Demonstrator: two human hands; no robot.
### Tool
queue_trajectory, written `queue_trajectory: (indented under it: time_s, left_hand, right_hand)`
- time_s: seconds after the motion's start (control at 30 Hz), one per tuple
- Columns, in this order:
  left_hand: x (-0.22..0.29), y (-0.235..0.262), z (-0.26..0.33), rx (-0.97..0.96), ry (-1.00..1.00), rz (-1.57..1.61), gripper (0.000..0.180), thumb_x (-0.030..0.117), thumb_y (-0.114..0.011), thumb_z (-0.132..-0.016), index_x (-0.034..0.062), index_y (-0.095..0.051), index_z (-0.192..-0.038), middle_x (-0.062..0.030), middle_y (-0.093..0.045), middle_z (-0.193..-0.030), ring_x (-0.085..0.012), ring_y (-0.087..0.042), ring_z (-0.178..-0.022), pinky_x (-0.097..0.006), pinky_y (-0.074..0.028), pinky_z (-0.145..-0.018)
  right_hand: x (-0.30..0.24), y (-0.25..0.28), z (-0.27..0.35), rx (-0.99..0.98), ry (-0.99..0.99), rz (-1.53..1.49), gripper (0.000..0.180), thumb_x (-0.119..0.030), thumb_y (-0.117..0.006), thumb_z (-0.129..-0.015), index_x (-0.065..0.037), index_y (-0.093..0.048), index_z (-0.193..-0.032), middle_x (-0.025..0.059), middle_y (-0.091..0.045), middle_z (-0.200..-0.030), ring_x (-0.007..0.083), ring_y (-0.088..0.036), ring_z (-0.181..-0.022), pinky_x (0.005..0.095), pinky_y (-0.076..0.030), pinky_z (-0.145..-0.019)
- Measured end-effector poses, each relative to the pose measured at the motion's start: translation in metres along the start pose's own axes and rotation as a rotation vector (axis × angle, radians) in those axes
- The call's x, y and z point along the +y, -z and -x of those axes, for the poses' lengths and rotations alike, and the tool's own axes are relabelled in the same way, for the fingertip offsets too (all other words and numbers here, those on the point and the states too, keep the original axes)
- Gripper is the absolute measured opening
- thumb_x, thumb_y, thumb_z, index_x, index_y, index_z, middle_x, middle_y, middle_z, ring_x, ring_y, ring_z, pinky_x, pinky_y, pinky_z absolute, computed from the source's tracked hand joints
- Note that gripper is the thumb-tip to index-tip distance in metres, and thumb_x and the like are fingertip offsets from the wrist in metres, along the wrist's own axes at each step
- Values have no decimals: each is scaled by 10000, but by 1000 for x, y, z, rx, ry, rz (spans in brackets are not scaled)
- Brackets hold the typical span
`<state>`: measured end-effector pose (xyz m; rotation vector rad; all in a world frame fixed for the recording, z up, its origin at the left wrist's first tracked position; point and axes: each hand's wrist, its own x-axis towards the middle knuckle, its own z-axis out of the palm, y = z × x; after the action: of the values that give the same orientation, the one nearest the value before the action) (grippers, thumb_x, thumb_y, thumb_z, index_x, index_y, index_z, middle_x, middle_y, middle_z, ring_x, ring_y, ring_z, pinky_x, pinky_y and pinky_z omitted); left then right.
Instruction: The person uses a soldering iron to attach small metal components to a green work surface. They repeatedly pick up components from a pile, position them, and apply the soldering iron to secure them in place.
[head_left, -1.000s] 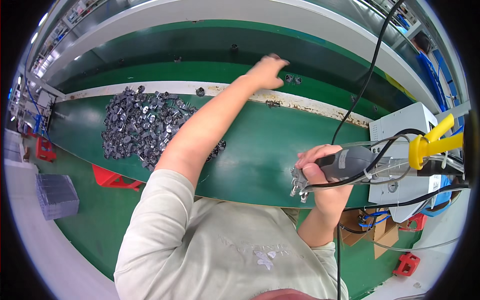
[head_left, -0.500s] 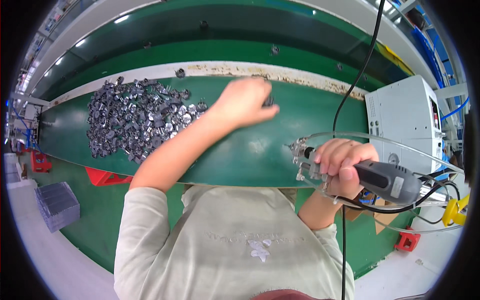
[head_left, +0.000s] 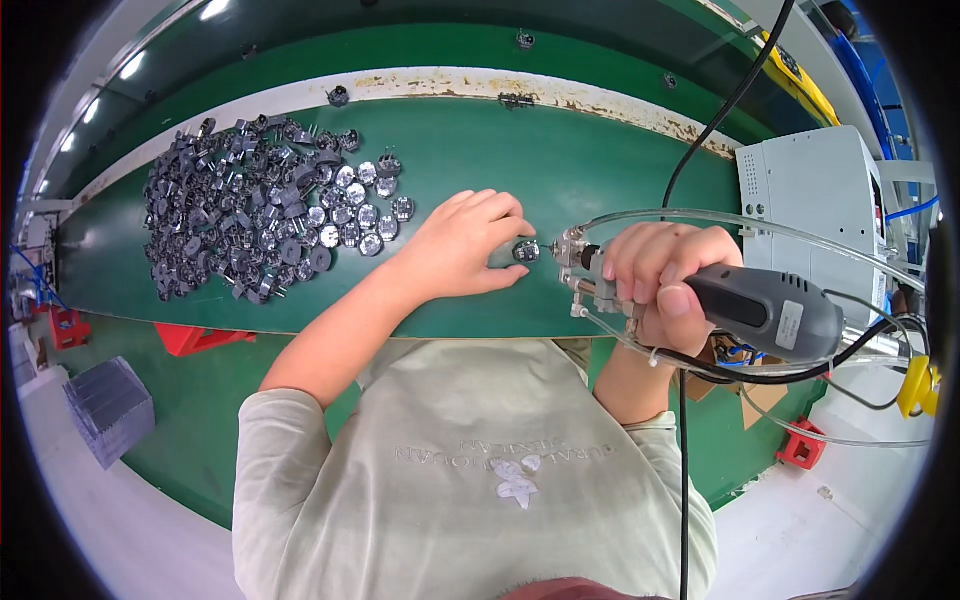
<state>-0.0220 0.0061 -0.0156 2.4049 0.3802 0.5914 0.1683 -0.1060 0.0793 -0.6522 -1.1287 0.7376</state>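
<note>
My left hand (head_left: 465,243) is low over the green bench, thumb and forefinger around a small round dark component (head_left: 526,251) with thin pins. They appear to pinch it at its two sides. My right hand (head_left: 665,275) is wrapped round a grey and black hand-held power tool (head_left: 770,312). The tool's metal nozzle end (head_left: 568,250) points left, its thin tip close beside the component. I cannot tell whether they touch. To the left of my left hand lies a wide heap of similar round components (head_left: 250,205), several with shiny faces turned up.
A pale ledge (head_left: 420,85) runs along the bench's far side, with a few parts on it. At the right stands a white machine box (head_left: 805,195). A clear hose (head_left: 760,222) and a black cable (head_left: 725,115) run near the tool. Red stools (head_left: 195,338) stand below.
My left hand has come back from the bench's far side, and the round component now shows between its fingers near the nozzle. My right hand keeps hold of the tool. The view has tilted slightly.
</note>
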Motion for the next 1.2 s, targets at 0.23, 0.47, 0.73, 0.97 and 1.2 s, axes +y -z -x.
queue_trajectory:
  time_s: [0.23, 0.47, 0.73, 0.97, 1.2]
  left_hand:
    - [-3, 1, 1, -61, -1, 0, 285, 248, -820, -786, 106, -747, -1023, -39, -629, -1021, -252, -615, -956, -387, -477, -852]
    - [-3, 2, 2, -66, 2, -5, 293, 263, -819, -795, 107, -750, -1034, -41, -633, -1026, -253, -616, -962, -390, -474, -846]
    - [-3, 0, 2, -54, -8, 7, 287, 263, -820, -783, 103, -749, -1011, -32, -636, -1030, -247, -615, -960, -383, -462, -824]
    - [-5, -1, 2, -55, -1, 22, 281, 262, -828, -769, 109, -749, -992, -16, -625, -1004, -222, -614, -968, -371, -449, -822]
    - [-7, 1, 5, -66, 16, 67, 294, 256, -818, -799, 110, -759, -1048, -29, -635, -1044, -240, -620, -1010, -381, -461, -885]
  right_hand:
    - [0, -1, 0, -39, -61, 55, 193, -182, -688, -903, -64, -536, -921, 64, -569, -677, 195, -563, -572, 405, -526, -615]
    - [3, -1, 1, -58, -60, 82, 205, -192, -700, -902, -67, -537, -908, 59, -565, -671, 191, -563, -564, 401, -536, -614]
    - [7, -8, -8, -196, 0, 181, 219, -27, -749, -811, -40, -534, -849, 76, -585, -633, 179, -576, -554, 335, -523, -573]
    - [10, -17, -12, -154, -133, 213, 266, 82, -770, -744, -32, -560, -861, 80, -643, -672, 176, -603, -584, 306, -500, -564]
    - [-27, -11, -13, -113, -9, -29, 289, -132, -813, -860, -41, -541, -899, 71, -573, -657, 199, -562, -555, 383, -532, -565]
